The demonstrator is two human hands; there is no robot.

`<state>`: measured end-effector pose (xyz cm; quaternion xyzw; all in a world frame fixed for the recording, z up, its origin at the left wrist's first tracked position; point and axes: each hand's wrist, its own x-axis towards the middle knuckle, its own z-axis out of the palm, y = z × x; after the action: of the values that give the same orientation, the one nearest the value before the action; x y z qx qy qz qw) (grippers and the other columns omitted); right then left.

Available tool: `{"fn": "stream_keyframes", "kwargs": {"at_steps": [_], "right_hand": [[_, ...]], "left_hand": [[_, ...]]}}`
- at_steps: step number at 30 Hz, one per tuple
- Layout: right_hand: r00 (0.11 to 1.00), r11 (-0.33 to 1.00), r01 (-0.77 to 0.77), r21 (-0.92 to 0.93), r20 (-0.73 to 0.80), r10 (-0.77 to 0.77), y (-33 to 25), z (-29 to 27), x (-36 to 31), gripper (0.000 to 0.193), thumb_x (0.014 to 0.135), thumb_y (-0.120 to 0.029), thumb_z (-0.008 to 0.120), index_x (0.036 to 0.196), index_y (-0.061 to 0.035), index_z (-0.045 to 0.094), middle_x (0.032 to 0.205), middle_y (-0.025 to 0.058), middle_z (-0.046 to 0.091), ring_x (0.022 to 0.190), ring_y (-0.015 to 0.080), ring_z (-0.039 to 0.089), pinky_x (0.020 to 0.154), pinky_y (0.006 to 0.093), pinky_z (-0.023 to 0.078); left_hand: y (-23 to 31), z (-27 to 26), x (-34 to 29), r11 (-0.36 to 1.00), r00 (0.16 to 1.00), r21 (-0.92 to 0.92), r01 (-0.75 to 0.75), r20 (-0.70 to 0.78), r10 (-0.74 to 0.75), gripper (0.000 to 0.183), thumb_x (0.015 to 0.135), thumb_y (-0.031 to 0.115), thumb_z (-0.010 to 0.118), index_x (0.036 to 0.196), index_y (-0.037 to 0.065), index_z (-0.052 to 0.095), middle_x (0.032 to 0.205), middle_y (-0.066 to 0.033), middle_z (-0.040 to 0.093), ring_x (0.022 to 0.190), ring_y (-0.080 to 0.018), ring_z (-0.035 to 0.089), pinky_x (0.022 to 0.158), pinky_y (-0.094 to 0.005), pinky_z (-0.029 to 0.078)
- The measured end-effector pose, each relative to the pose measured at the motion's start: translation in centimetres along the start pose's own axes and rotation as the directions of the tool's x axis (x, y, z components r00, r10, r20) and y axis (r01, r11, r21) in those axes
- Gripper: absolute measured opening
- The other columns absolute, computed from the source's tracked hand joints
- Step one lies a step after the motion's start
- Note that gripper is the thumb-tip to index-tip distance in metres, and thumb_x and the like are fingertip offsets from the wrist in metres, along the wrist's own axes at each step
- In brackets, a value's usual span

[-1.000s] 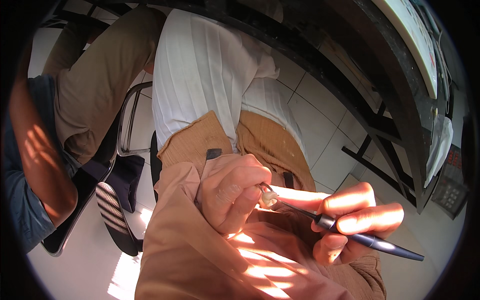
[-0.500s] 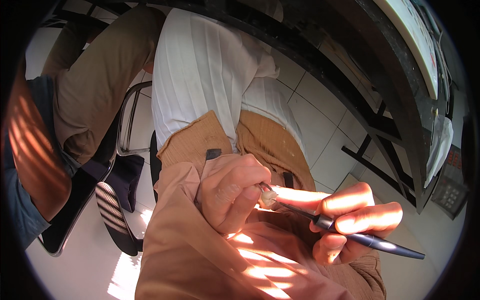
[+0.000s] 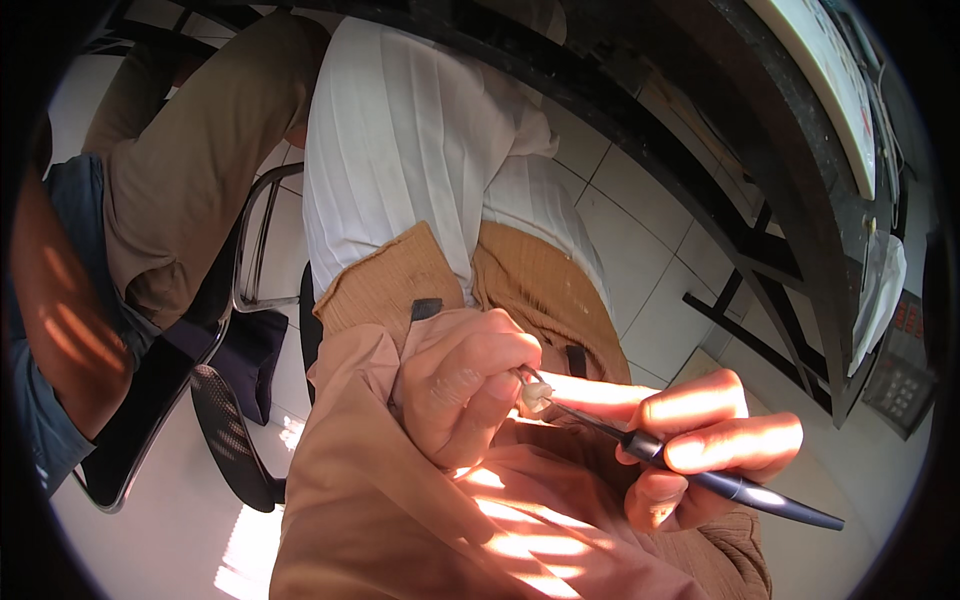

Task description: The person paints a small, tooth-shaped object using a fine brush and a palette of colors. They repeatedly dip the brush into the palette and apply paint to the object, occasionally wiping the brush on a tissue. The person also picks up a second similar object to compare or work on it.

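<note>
My left hand is closed, pinching a thin metal holder whose end carries a small cream-coloured piece shaped like a tooth crown. Most of the holder is hidden inside the fingers. Like a pen, a dark blue handled tool with a slim metal shank sits in my right hand, gripped by thumb and fingers. The shank's tip meets the tooth-shaped piece or lies right at it; I cannot tell which. My right forefinger reaches along behind the shank toward the piece. Both hands are above my lap.
To the left, another person in brown trousers sits on a dark chair with a black armrest. A black table frame curves over the far right. A keypad device and white plastic are at the right edge.
The tool's handle has shifted slightly left and down with my right hand. My left hand is nearly still. The neighbour's arm and the black armrest have moved a little.
</note>
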<state>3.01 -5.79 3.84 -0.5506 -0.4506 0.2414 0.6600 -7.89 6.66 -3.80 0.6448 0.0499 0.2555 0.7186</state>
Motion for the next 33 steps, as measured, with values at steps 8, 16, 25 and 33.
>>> {"fn": "stream_keyframes", "kwargs": {"at_steps": [8, 16, 25, 33], "right_hand": [[1.0, 0.999, 0.023, 0.044, 0.016, -0.024, 0.5, -0.1, 0.1, 0.027, 0.08, -0.002, 0.061, 0.09, 0.0029, 0.036, 0.073, 0.0177, 0.044, 0.044, 0.0112, 0.043, 0.059, 0.0416, 0.058], [1.0, 0.996, 0.018, 0.087, -0.021, -0.016, 0.6, -0.1, 0.0, 0.026, 0.08, 0.0, 0.059, 0.089, 0.0033, 0.036, 0.073, 0.0191, 0.043, 0.045, 0.0123, 0.043, 0.065, 0.0527, 0.055], [1.0, 0.998, 0.014, 0.056, -0.004, -0.014, 0.0, 0.0, 0.4, 0.025, 0.078, 0.004, 0.058, 0.089, 0.0041, 0.035, 0.067, 0.0187, 0.044, 0.044, 0.0142, 0.045, 0.068, 0.058, 0.052], [0.976, 0.997, 0.062, 0.055, -0.213, -0.049, 0.4, 1.4, -0.3, 0.025, 0.079, 0.003, 0.059, 0.091, 0.0048, 0.037, 0.071, 0.0204, 0.046, 0.048, 0.0145, 0.046, 0.068, 0.0541, 0.054]], "left_hand": [[0.0, 0.0, -0.2, 1.0, 1.0, 0.002, 0.007, -0.012, -0.007, 0.015, 0.087, 0.011, 0.045, 0.091, -0.001, 0.052, 0.065, -0.0096, 0.051, 0.05, -0.019, 0.045, 0.048, -0.0299, 0.035], [-0.1, 0.0, 0.0, 0.999, 1.0, 0.03, -0.02, -0.009, 0.02, 0.014, 0.087, 0.011, 0.045, 0.091, -0.001, 0.052, 0.065, -0.01, 0.052, 0.05, -0.0196, 0.047, 0.047, -0.0304, 0.036], [0.2, -0.1, 0.0, 0.999, 1.0, 0.052, 0.005, 0.012, -0.005, 0.015, 0.087, 0.012, 0.045, 0.09, -0.001, 0.051, 0.064, -0.0094, 0.052, 0.049, -0.0209, 0.047, 0.047, -0.0314, 0.036], [0.3, 0.1, -0.1, 0.999, 1.0, 0.039, 0.003, 0.017, -0.003, 0.016, 0.089, 0.013, 0.043, 0.09, -0.001, 0.051, 0.063, -0.0095, 0.051, 0.049, -0.0204, 0.047, 0.046, -0.031, 0.035]]}}
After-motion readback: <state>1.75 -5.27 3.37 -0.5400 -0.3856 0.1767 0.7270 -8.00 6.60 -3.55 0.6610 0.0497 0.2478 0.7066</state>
